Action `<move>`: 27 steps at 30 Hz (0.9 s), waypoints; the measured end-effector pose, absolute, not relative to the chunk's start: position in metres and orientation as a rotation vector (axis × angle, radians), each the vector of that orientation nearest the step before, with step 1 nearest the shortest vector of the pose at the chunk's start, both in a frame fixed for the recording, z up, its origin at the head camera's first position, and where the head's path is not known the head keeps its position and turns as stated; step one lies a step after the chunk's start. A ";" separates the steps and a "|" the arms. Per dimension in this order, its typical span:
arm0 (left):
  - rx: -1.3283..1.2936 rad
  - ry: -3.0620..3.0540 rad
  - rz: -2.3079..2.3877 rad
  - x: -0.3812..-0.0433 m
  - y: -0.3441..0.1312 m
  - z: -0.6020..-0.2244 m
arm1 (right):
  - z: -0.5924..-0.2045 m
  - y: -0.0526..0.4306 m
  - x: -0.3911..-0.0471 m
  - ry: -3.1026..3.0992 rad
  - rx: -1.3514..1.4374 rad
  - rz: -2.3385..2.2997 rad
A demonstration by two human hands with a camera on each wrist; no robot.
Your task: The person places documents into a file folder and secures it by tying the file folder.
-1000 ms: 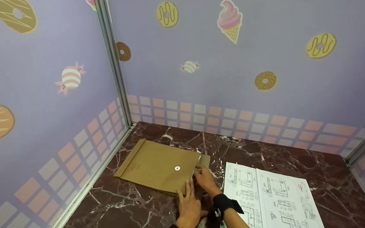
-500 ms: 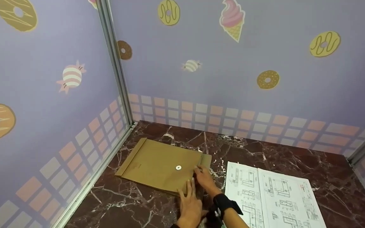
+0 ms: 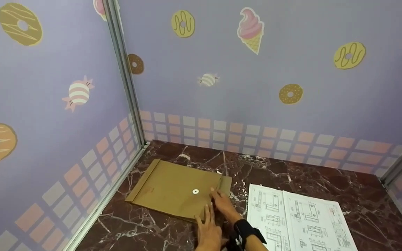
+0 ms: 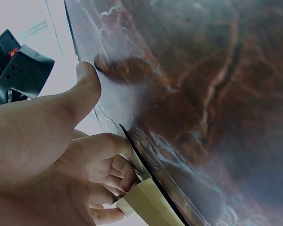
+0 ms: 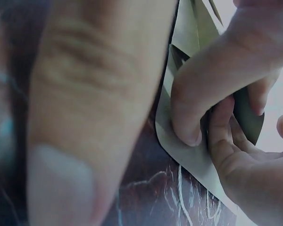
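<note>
Dark-red marbled worktop [image 3: 134,230] spreads nearest; the left hand [image 3: 209,232], fingers extended, rests on the near right corner of a tan paper envelope [image 3: 173,188]. Slightly farther, the right hand [image 3: 224,204] touches its right end; whether that grip pinches, I cannot tell. White printed sheets [image 3: 300,219] lie right, lilac wall [image 3: 309,69] beyond.

One left hand [image 3: 209,234] and one right hand [image 3: 224,205]; one brown envelope [image 3: 173,186] with one white button [image 3: 195,191]; one spread of printed drawings [image 3: 300,221] in two panels. Three walls [image 3: 243,87], picturing six doughnuts [image 3: 285,96], two wrapped sweets [image 3: 79,92] and two ice-cream cones [image 3: 251,30], one partly hidden.
</note>
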State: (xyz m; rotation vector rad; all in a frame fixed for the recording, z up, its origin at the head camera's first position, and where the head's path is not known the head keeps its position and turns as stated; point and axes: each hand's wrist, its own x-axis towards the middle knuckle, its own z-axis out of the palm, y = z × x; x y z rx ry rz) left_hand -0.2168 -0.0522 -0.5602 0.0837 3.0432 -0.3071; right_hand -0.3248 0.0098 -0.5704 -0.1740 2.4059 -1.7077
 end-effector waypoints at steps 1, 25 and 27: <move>0.088 3.031 -0.294 -0.216 -0.051 -0.561 | -0.571 0.011 -0.323 2.405 -0.172 -1.702; 0.213 3.288 -0.035 -0.218 -0.048 -0.558 | -0.554 0.093 -0.306 2.216 -0.334 -1.890; 0.264 3.360 0.020 -0.220 -0.047 -0.557 | -0.549 0.107 -0.307 2.264 -0.335 -1.891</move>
